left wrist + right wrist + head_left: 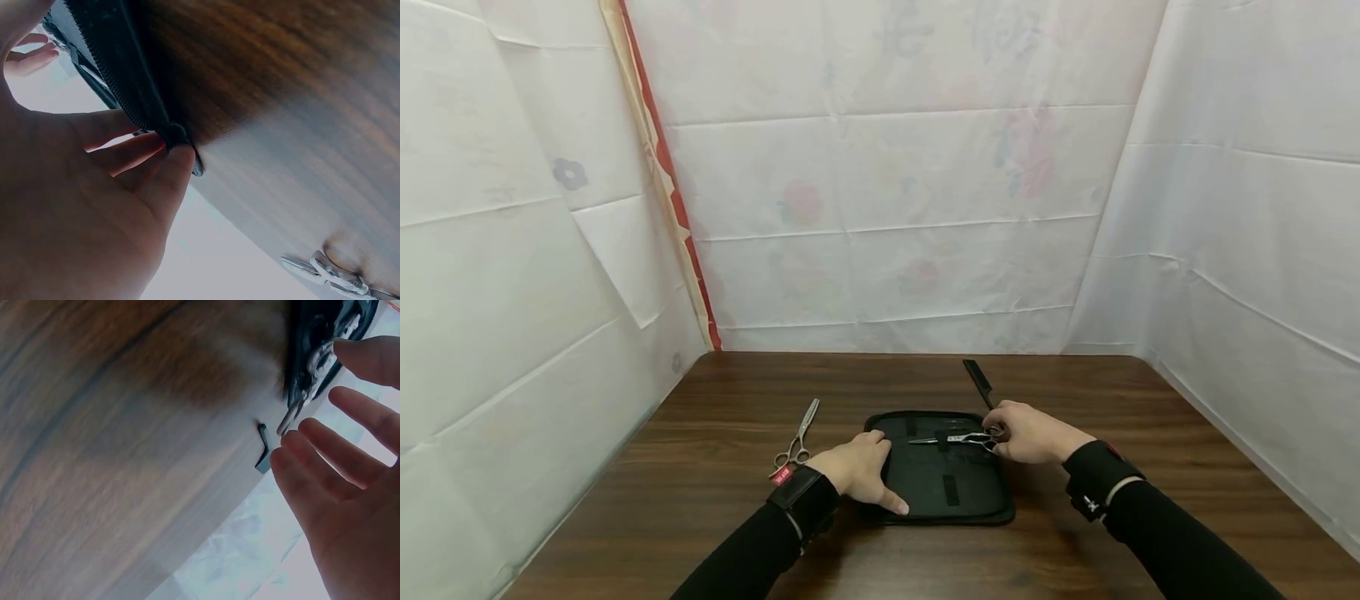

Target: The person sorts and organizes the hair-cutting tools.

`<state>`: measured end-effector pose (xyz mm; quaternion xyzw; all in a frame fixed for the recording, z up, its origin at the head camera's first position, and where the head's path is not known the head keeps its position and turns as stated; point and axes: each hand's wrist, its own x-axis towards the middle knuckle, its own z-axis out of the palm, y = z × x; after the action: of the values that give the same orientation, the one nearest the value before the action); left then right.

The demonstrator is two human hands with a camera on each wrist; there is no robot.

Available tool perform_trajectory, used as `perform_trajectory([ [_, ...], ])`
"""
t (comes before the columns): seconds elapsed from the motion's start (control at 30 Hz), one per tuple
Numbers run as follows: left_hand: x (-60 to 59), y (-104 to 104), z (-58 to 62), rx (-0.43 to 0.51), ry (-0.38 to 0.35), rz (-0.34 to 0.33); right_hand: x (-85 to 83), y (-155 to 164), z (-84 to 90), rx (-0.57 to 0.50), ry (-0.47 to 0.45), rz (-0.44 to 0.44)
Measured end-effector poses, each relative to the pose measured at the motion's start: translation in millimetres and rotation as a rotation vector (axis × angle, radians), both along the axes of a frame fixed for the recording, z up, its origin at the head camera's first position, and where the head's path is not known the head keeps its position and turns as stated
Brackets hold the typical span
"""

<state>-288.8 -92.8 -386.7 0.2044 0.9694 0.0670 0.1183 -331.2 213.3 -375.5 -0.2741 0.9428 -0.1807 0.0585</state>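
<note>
A black zip case (917, 487) lies unfolded on the table, with elastic loops across its inside. My left hand (859, 469) grips its left edge; the left wrist view shows the thumb and fingers pinching the zipped border (119, 81). A pair of silver scissors (958, 438) lies across the upper part of the case, blades to the left under a loop. At their handle rings is my right hand (1033, 432), its fingers (325, 453) extended and apart in the right wrist view. Whether the fingertips touch the rings is hard to tell.
Silver thinning scissors (797, 437) rest on the brown wooden table (700, 500), left of the case and near the left wrist. A black comb (977, 382) lies behind the right hand. White sheeting (880, 208) hangs behind the table and along both sides.
</note>
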Motion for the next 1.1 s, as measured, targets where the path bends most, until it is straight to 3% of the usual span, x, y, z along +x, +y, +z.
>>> perform_trajectory([
  [0.4, 0.6, -0.6, -0.4, 0.001, 0.013, -0.014, -1.5, 0.8, -4.5, 0.019, -0.05, -0.041],
  [1.1, 0.2, 1.4, -0.6, -0.006, 0.023, -0.019, -1.8, 0.9, -5.1, 0.033, 0.001, 0.004],
])
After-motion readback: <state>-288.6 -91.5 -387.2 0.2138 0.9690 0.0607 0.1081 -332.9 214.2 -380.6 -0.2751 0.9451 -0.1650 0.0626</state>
